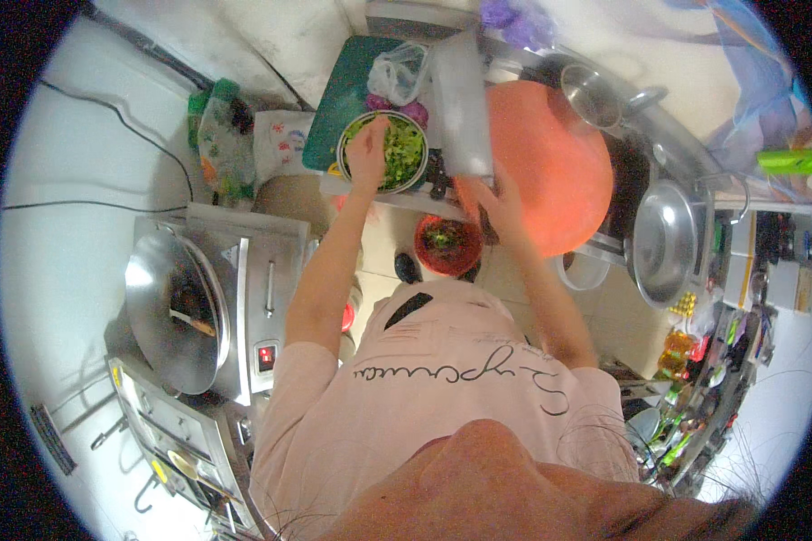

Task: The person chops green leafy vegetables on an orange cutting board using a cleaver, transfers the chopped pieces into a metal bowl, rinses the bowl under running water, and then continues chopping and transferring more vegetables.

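My left hand (369, 157) reaches over a round metal-rimmed bowl (424, 162) of chopped leafy greens (404, 145), its fingers at the greens. Whether they pinch any leaves cannot be made out. My right hand (504, 206) is at the counter edge, by the near end of a long flat grey panel (461, 101) and beside a large orange basin (555, 176). Its fingers are blurred, and I cannot tell whether they grip anything. Below, between the two arms, stands a red bucket-like container (470, 253) with some green scraps in it.
A green cutting board (325, 128), a clear plastic bag (398, 71) and purple onions (414, 113) lie around the bowl. A large wok (149, 318) sits on the left cooker. To the right are a saucepan (592, 95) and a steel basin (663, 250). Bottles crowd the right shelf.
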`<act>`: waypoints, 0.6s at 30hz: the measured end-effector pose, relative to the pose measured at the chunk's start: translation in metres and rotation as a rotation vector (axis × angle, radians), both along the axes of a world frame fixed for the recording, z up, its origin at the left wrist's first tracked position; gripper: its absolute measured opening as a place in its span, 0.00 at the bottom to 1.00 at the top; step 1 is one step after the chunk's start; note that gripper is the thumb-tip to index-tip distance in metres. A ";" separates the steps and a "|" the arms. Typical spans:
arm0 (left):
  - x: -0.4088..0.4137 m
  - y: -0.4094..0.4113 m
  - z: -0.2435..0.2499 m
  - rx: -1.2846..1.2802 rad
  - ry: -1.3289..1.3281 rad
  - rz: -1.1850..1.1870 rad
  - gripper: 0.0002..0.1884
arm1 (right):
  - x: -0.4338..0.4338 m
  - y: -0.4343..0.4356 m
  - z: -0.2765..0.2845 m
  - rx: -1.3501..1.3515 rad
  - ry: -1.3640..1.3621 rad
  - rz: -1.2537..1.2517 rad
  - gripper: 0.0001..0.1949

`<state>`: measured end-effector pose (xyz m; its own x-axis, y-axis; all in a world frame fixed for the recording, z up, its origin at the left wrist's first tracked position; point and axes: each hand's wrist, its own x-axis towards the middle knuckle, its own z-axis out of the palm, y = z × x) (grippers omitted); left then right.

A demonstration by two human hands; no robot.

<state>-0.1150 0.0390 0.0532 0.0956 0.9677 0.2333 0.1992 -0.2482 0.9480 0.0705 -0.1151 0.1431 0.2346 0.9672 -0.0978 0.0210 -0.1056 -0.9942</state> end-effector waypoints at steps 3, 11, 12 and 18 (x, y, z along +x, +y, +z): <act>-0.012 0.013 0.008 -0.492 -0.445 -0.022 0.21 | 0.014 -0.041 0.011 -0.001 -0.464 0.117 0.15; -0.021 0.014 0.010 -0.495 -0.831 -0.035 0.26 | -0.004 -0.115 0.060 -0.301 -0.838 0.440 0.20; -0.019 0.015 0.007 -0.491 -0.865 0.023 0.26 | -0.008 -0.116 0.058 -0.317 -0.872 0.462 0.21; -0.014 0.003 0.014 -0.331 -0.738 -0.053 0.25 | -0.018 -0.100 0.051 -0.333 -0.958 0.501 0.22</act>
